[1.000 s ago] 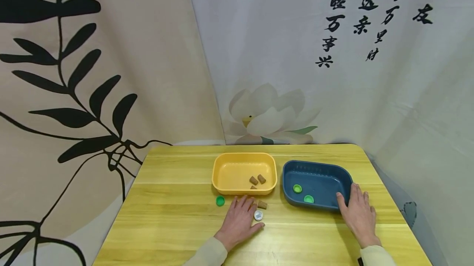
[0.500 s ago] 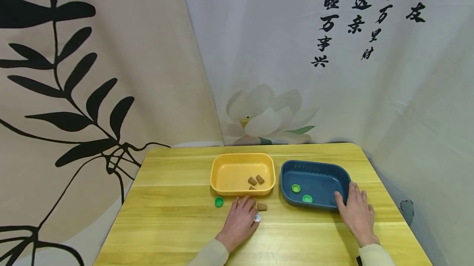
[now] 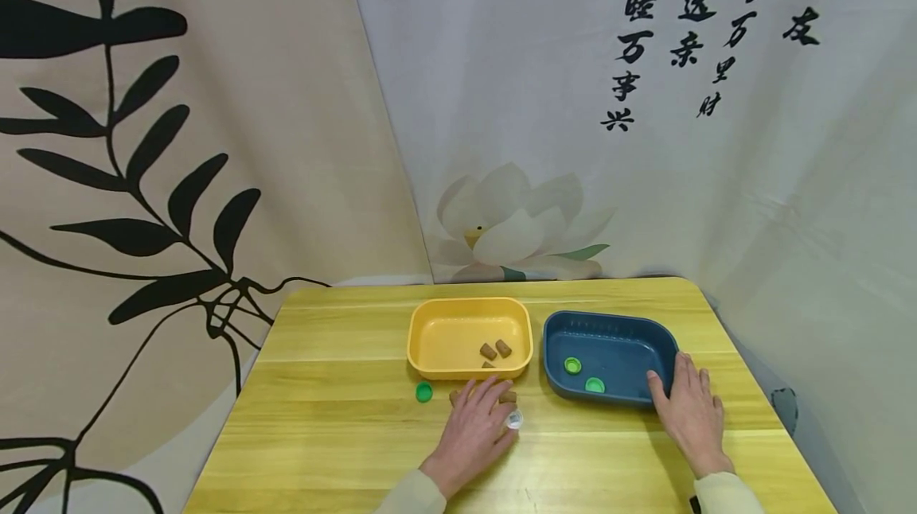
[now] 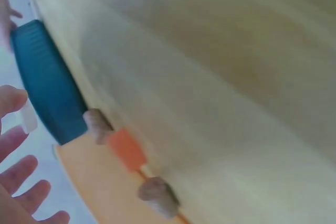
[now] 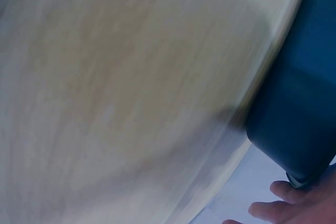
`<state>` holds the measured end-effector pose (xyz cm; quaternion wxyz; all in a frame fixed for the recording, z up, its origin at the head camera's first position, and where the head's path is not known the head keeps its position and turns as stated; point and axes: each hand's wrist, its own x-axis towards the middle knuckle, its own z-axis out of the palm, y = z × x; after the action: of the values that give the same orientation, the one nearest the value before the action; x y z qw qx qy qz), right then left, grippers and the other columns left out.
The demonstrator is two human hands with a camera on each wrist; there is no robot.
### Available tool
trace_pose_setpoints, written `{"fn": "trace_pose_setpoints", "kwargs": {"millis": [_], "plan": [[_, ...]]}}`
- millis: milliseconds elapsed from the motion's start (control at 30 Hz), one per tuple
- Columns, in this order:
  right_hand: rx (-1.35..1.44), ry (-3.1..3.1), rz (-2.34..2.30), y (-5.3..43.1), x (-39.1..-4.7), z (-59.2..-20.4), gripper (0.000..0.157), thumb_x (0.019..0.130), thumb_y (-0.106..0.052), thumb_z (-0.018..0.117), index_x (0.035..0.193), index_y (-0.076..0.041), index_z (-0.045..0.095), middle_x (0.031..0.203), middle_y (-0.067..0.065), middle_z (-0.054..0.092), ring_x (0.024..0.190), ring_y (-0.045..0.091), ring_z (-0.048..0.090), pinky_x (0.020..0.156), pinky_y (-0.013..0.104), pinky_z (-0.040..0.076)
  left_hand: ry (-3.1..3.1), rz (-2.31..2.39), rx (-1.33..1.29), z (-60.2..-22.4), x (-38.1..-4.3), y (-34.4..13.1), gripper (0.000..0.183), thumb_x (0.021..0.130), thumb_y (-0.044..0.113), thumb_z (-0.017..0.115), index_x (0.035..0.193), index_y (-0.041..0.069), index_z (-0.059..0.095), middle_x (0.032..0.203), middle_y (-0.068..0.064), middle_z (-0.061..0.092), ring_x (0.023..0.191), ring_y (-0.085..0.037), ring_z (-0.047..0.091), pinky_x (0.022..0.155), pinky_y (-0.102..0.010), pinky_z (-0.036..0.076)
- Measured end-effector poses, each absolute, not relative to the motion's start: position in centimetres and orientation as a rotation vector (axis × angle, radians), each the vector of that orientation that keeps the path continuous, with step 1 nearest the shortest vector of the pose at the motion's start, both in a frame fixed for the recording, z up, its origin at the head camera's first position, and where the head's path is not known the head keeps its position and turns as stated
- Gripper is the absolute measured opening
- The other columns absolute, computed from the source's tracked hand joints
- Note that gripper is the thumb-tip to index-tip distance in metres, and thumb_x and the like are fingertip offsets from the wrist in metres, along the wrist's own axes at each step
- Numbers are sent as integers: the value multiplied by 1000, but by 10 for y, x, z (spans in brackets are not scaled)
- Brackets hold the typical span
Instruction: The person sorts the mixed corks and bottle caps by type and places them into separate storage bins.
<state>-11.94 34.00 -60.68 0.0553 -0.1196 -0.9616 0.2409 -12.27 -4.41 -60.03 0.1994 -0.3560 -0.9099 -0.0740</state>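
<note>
White bottle cap (image 3: 514, 419) sits pinched between the thumb and forefinger of the left hand (image 3: 469, 430), at the hand's 3 o'clock, the other fingers spread loosely apart. Its round face looks up towards the head; from the left wrist it appears narrow and tilted, long side running about 11 to 5 o'clock. Its height off the wooden table (image 3: 322, 434) I cannot tell.

At the cap's 3 o'clock, the right hand (image 3: 691, 414) rests on the blue tray's right end, thumb apart from the fingers.

Just past the cap, at 12, lies a cork (image 3: 508, 397), lengthwise 9 to 3, between it and the yellow tray (image 3: 469, 375). A second cork (image 3: 454, 397) peeps out at the left hand's 11; a blurred orange piece (image 4: 127, 149) sits between the two corks. One green cap (image 3: 423, 391) lies at 10.

Farther off, the yellow tray holds three cork pieces (image 3: 488, 351); at 2, the blue tray (image 3: 623, 396) holds two green caps (image 3: 595, 385).
</note>
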Motion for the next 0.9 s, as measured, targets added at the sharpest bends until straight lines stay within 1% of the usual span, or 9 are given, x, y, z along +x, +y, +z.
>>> {"fn": "trace_pose_setpoints", "kwargs": {"millis": [167,367,567,633,733,900], "plan": [[-372,-2920,729,341,-119,-608,86,109,-54,37,159,12,17,162,37,20,145,63,16,104,83,17,-2508,-258,-995,-590,-126,-30,34,89,43,80,115,23,75,147,-2,58,141,-27,49,112,-56,41],[-378,-2925,725,341,-120,-609,87,109,-57,35,160,12,16,163,37,19,146,62,16,105,83,17,-2457,-311,-990,-578,-133,-9,32,88,40,82,115,23,76,145,-4,60,141,-28,49,114,-55,39],[-388,-2925,730,341,-120,-610,87,109,-56,35,160,12,15,163,36,19,146,62,16,105,83,16,-2478,-344,-969,-571,-141,12,32,92,39,79,119,24,75,154,-5,51,145,-29,44,117,-52,36],[-391,-2927,730,341,-120,-610,87,109,-56,35,160,12,15,163,36,19,146,62,16,105,83,16,-2492,-347,-957,-570,-145,18,32,92,39,79,120,25,75,156,-6,49,146,-29,43,117,-51,37],[-395,-2927,728,341,-121,-609,87,109,-56,35,160,12,15,163,36,19,146,61,16,105,82,17,-2488,-349,-951,-571,-149,27,31,91,39,79,119,25,75,157,-6,48,144,-30,46,115,-52,39],[-401,-2918,737,340,-121,-609,85,109,-53,38,160,11,16,163,36,19,147,61,16,106,82,17,-2490,-331,-977,-567,-156,41,32,93,40,77,121,25,73,158,-6,46,144,-30,46,114,-53,41]]}}
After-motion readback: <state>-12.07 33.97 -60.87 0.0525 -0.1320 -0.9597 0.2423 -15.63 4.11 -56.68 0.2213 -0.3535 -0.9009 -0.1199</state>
